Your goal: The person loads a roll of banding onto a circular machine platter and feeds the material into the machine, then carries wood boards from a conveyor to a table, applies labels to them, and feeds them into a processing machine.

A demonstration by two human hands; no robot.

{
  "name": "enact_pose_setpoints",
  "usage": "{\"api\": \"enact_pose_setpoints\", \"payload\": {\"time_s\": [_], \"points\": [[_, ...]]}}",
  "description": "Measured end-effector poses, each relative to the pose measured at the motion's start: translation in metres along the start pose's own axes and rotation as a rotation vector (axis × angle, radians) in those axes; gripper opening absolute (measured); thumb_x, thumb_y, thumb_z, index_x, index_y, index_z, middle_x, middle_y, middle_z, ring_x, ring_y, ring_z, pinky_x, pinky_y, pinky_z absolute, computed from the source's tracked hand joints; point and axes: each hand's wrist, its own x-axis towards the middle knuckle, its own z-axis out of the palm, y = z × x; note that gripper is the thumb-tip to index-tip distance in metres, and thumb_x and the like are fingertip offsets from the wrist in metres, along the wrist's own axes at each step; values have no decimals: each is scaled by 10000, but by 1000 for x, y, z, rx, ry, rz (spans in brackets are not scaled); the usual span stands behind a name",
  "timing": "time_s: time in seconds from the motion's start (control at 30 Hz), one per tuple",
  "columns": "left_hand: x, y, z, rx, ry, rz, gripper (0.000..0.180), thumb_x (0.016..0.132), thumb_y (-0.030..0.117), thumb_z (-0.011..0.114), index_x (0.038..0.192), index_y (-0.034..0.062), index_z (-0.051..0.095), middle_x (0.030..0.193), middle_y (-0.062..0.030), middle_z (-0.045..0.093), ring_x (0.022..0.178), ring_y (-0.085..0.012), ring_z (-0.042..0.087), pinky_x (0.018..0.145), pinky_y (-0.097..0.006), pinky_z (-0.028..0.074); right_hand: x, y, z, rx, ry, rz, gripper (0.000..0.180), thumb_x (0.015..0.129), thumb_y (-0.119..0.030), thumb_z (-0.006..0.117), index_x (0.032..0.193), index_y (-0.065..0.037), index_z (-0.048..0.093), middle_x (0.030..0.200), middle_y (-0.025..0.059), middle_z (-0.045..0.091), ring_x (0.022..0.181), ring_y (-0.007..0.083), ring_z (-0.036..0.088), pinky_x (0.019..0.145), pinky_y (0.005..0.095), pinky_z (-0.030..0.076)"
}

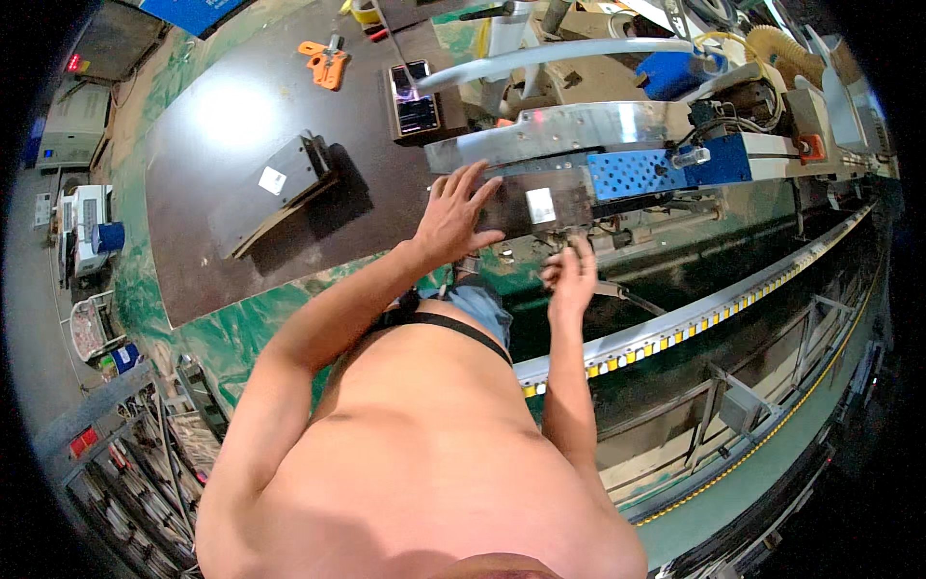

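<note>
Worktop (241, 116), dark, carrying a grey metal block (280, 183). Machine head (579, 154), steel and blue, at its edge. I judge an adjustment step: left hand (453, 217) spread flat on its dark plate (526, 203); right hand (571, 280) loosely curled beneath, grasp unclear. Next calls for steady bracing.

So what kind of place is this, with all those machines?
Probably a workshop or small factory. The person's left hand rests on a metal machine part with a blue perforated panel. A long conveyor-like rail runs past, and an orange hand tool lies on the dark worktable.
</note>
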Motion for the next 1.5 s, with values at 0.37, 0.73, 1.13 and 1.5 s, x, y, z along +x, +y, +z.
{"api": "enact_pose_setpoints", "payload": {"time_s": [0.37, 0.73, 1.13, 1.5], "points": [[-107, -185, -121, 406, -26, -620, 1002, 637, 400, 810, 1436, 214, 234, 1503, -165, 126, 1358, -358, 221, 1056, -614, 203, -15, -2, 104, 0, -77, 127, 825, 941, -119, 495, 1454, -156, -150, 814, 144, 605, 574, 173, 521, 502, 346, 415], [-168, -237, -126, 391, 29, -582, 1053, 587, 330, 828, 1447, 300, 220, 1421, -75, 290, 1329, -320, 260, 1061, -615, 157, -13, 7, 105, -77, 4, 70, 858, 926, -140, 546, 1461, -160, -124, 837, 146, 602, 616, 178, 539, 517, 362, 423], [-168, -237, -127, 358, 56, -618, 1049, 562, 320, 835, 1436, 276, 256, 1379, -85, 342, 1318, -299, 287, 1075, -594, 123, -14, 9, 103, -113, 18, 51, 879, 916, -139, 567, 1457, -141, -125, 798, 140, 629, 556, 175, 560, 487, 344, 461], [-167, -230, -123, 340, 108, -628, 1028, 588, 348, 826, 1442, 234, 264, 1410, -104, 328, 1316, -318, 274, 1085, -570, 123, -15, -1, 101, -82, -47, 60, 850, 930, -100, 520, 1454, -172, -145, 766, 145, 619, 552, 184, 569, 472, 349, 445]]}}
